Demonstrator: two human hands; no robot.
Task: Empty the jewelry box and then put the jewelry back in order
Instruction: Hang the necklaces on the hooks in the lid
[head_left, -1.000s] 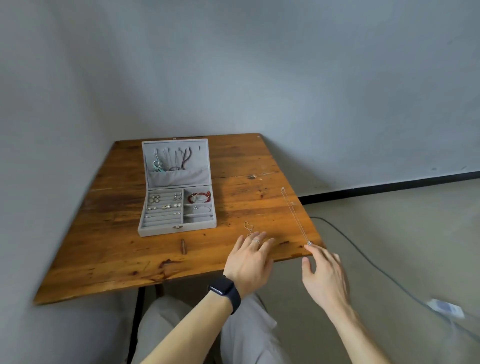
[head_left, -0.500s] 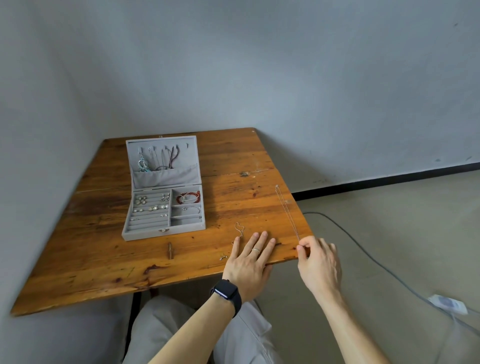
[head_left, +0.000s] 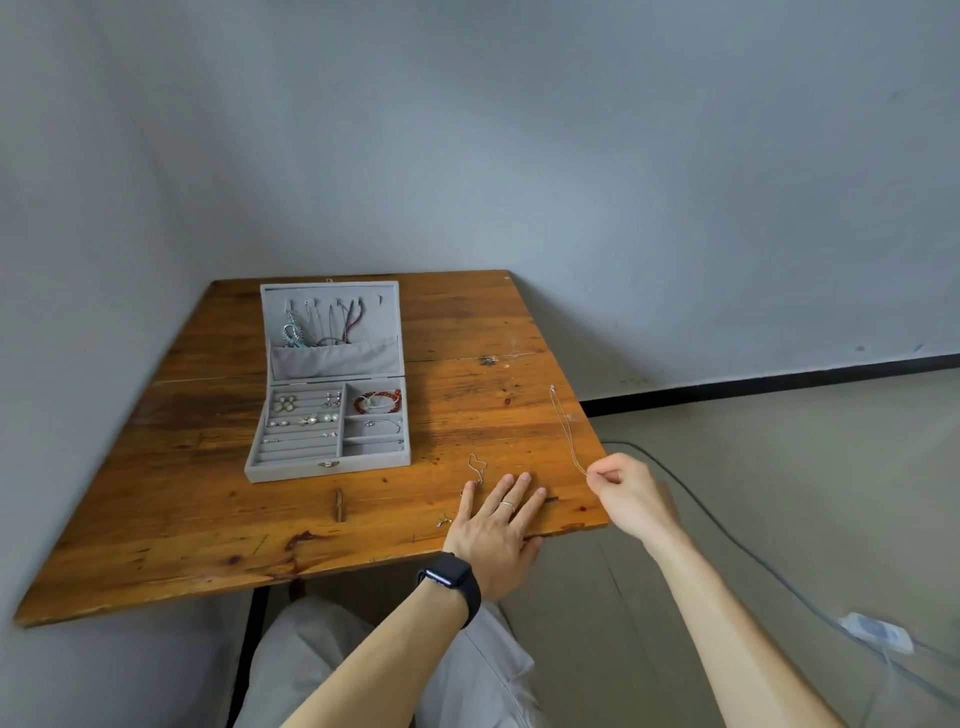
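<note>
A worn brown wooden table carries an open grey felt-lined jewelry box, its lid laid back and its 2 halves full: cords and chains hang in the lid, earrings sit in the ring rolls, and a red bead bracelet lies in the far right compartment. By the look of it, the emptying has barely begun.

To the right of the box and nearer the person, the left hand lies flat on the wood with straight fingers, gripping nothing. Further right of the box, the right hand curls its fingertips in a pinch on the near end of a thin silver chain necklace.

That chain is the piece in play. Its long axis runs away from the person, roughly parallel with the box's right wall and well apart from it, the far end resting on the wood. The right hand is plainly the nearer.

Just beyond the left fingertips, right of the box's front corner, lies a small looped chain.
</note>
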